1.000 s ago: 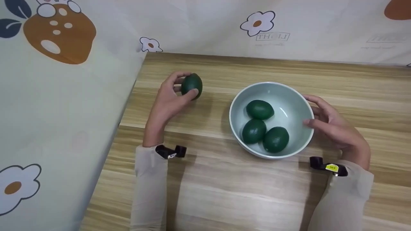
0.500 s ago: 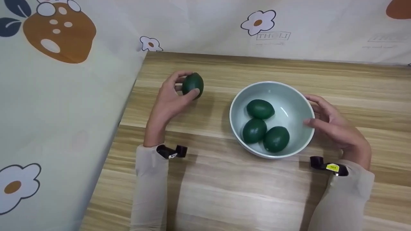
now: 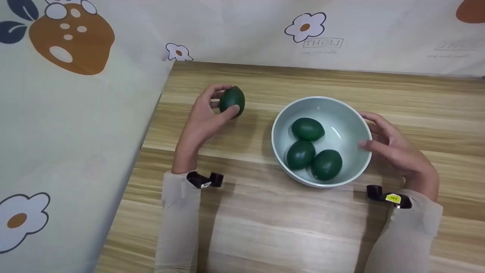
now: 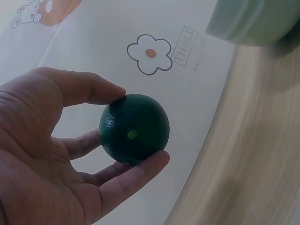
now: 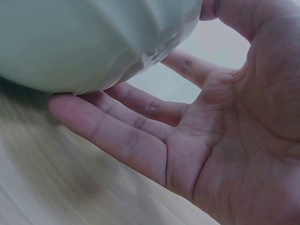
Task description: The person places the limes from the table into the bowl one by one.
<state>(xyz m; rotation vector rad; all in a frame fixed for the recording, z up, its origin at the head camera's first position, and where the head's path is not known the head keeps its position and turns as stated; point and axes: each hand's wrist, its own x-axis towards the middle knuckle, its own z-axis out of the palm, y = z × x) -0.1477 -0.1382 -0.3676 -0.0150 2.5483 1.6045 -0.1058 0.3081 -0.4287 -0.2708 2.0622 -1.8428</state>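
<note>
My left hand [image 3: 204, 119] grips a dark green lime [image 3: 232, 99] at the left of the table, thumb on the near side and fingers around the far side. In the left wrist view the lime [image 4: 136, 126] shows a pale stem spot and dimpled skin. To its right stands a pale green bowl [image 3: 350, 151] with three similar limes [image 3: 307, 129] in its left and near part. My right hand [image 3: 403, 155] holds the bowl's right side, thumb over the rim. Its other fingers [image 5: 126, 136] lie under the curve of the outer wall in the right wrist view.
The wood-grain table [image 3: 280, 220] ends at a left edge beside a pale printed cloth [image 3: 83, 125]. A similar printed sheet [image 3: 242, 34] rises along the back. Small black wrist cameras [image 3: 204, 179] sit on both sleeves.
My left hand has shifted slightly to the right with the lime in its grip. The right hand and the bowl stay where they were.
</note>
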